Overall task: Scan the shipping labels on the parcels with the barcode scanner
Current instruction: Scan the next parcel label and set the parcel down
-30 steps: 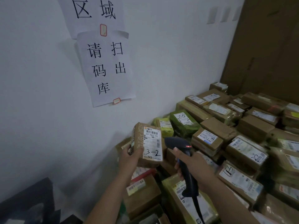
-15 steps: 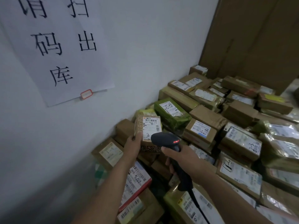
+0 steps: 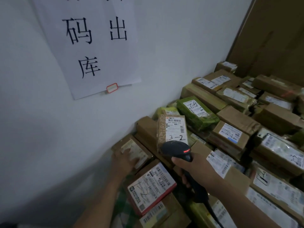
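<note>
A parcel storeroom — labelled cartons (image 3: pixel 233 134) heaped against a wall (image 3: pixel 172 55) bearing a handwritten notice (image 3: pixel 92 46).

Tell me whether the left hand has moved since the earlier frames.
Yes. The left hand left the 3-2 parcel and dropped down-left, away from the green parcel, onto a wall-side parcel.

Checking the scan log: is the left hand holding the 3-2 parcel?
No, the left hand rests on another brown parcel by the wall; the 3-2 parcel stands apart.
</note>
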### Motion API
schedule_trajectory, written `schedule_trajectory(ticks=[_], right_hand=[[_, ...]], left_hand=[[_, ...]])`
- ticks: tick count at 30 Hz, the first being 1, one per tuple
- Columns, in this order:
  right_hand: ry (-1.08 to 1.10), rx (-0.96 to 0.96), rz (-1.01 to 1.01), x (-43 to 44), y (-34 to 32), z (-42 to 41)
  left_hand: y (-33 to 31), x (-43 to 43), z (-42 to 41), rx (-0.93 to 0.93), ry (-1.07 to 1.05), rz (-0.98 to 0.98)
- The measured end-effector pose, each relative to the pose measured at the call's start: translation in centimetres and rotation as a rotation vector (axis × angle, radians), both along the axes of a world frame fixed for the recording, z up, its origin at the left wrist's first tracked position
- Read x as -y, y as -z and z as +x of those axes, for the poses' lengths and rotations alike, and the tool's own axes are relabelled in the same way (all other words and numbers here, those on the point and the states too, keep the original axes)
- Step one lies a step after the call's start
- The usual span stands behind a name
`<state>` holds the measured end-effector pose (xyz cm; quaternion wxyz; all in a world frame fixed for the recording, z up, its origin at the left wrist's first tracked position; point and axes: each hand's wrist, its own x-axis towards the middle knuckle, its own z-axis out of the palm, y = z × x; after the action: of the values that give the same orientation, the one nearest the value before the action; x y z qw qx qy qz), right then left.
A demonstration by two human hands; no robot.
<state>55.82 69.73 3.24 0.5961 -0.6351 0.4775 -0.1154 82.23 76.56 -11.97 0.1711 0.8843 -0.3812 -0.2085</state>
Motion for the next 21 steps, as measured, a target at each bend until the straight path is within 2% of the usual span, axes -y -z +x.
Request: schedule_trajectory(ticks=[3, 7, 9, 11, 14, 17, 21], right_hand=[[-0.007, -0.033, -0.035, 0.1, 0.7, 0.2], [-0.02, -0.041, -0.063, 0.1, 1.4, 0.6], [-0.036, -0.028, -0.07, -0.1, 1.6, 0.7], [-0.041, -0.026, -0.076, -0.2, 1.7, 0.7], [-0.032, -0.021, -0.06, -0.2, 1.6, 0.7], [-0.03, -0.022, -0.056, 0.0, 1.5, 0.7], [-0.036, -0.02, -0.056, 0.1, 1.6, 0.6]], left_hand=[[1.7, -1.3, 0.6, 0.001, -0.017, 0.021], [2.2, -2.1, 0.6, -0.102, -0.101, -0.13], [2.4, -2.5, 0.1, -0.229, -0.244, -0.266], [2.4, -2.8, -0.2, -0.462, -0.432, -0.358], [2.2, -2.7, -0.7, -0.771, -0.473, -0.354], [1.8, -2.1, -0.8, -0.827, -0.395, -0.29], [1.1, -1.2, -0.7, -0.94, -0.439, -0.357]])
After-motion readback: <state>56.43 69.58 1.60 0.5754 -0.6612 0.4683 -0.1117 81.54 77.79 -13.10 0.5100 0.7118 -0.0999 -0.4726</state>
